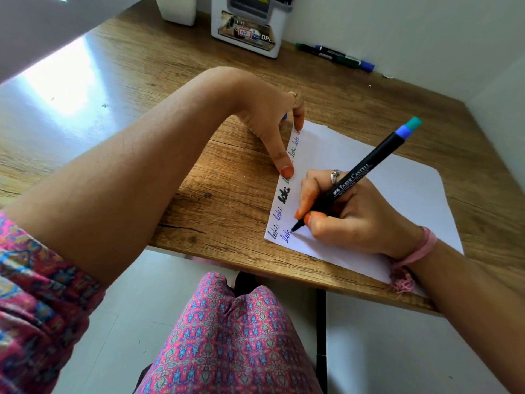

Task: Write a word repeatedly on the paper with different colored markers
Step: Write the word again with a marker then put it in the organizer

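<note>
Right hand grips a blue marker, mid-word on the paper's second row; one row is done. Left hand pins the edge, fingers curled around something blue.

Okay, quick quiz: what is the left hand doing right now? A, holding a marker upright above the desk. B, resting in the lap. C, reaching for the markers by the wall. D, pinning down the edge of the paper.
D: the left hand presses its fingertips on the paper at its edge, while the right hand writes with the marker.
</note>
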Demonstrator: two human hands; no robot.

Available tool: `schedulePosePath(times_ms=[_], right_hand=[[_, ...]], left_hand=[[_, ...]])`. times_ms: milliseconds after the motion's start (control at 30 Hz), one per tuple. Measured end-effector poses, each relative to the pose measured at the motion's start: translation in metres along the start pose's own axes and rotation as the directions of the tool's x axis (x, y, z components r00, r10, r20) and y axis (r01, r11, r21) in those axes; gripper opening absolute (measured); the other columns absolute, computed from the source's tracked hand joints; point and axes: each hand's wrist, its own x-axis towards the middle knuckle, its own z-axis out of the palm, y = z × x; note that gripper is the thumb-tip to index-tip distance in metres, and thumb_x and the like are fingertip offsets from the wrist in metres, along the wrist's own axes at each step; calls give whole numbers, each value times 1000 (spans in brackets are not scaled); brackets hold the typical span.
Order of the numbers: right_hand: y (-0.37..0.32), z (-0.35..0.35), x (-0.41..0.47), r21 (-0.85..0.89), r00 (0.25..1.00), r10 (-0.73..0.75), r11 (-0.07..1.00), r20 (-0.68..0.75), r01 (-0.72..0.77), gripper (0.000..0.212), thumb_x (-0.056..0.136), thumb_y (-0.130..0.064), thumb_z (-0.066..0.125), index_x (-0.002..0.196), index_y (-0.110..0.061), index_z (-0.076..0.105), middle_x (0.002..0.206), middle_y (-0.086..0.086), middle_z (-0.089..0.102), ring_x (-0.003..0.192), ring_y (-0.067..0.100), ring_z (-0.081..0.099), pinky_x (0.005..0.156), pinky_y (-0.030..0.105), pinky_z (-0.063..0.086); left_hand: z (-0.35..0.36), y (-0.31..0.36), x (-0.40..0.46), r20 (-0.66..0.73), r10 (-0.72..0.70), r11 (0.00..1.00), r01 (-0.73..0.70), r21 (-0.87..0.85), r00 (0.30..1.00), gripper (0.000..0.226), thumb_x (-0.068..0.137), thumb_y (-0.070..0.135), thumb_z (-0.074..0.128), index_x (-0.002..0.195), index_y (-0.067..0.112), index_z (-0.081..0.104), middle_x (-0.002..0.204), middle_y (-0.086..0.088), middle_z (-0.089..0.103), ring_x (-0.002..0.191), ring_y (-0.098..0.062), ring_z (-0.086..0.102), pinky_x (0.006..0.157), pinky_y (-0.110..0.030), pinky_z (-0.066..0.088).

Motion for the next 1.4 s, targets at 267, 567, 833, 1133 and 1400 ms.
schedulePosePath(times_ms=[267, 567, 833, 1133, 1400], right_hand=[[0, 2, 0, -19, 999, -5, 1000, -47, 4, 6, 70, -15, 55, 74, -13, 59, 65, 6, 55, 56, 25, 48, 51, 31, 38], [1, 2, 1, -7, 999, -4, 1000, -52, 4, 5, 71, -17, 56, 75, -15, 60, 64, 20, 54, 52, 27, 46, 48, 31, 36], [7, -3, 6, 285, 987, 38, 959, -157, 8, 9, 73, -12, 55, 74, -16, 63, 58, 8, 49, 46, 12, 44, 45, 20, 38], [-17, -52, 44, 443, 944, 211, 893, -255, -80, 24, 83, -18, 43, 81, -14, 66, 66, 2, 61, 61, 13, 55, 55, 23, 46], [17, -52, 60, 506, 795, 363, 859, -485, -84, 20, 96, -12, 38, 92, -15, 57, 83, 7, 72, 66, 10, 61, 62, 22, 49]], left_hand=[[0, 1, -1, 1, -1, 1000, 1, 4, 1000, 102, 28, 65, 74, 118, 36, 38, 99, 10, 47, 88, -12, 49, 80, -32, 38], [0, 2, -4, -8, -5, 1000, 5, 16, 1000, 101, 32, 63, 75, 122, 35, 39, 97, 10, 46, 86, -12, 48, 79, -31, 37], [-3, -1, -3, -28, -15, 998, 13, -56, 1000, 91, 44, 63, 73, 122, 32, 37, 89, 13, 45, 79, -7, 47, 76, -29, 40], [-8, -30, -5, -34, 80, 882, -87, -463, 996, 24, 96, 11, 47, 96, 31, 59, 96, 7, 57, 82, -6, 54, 64, -13, 47], [-6, -47, 1, -111, 140, 668, -177, -723, 984, 32, 87, 3, 59, 114, 21, 61, 105, -2, 60, 89, -11, 64, 72, -19, 54]])
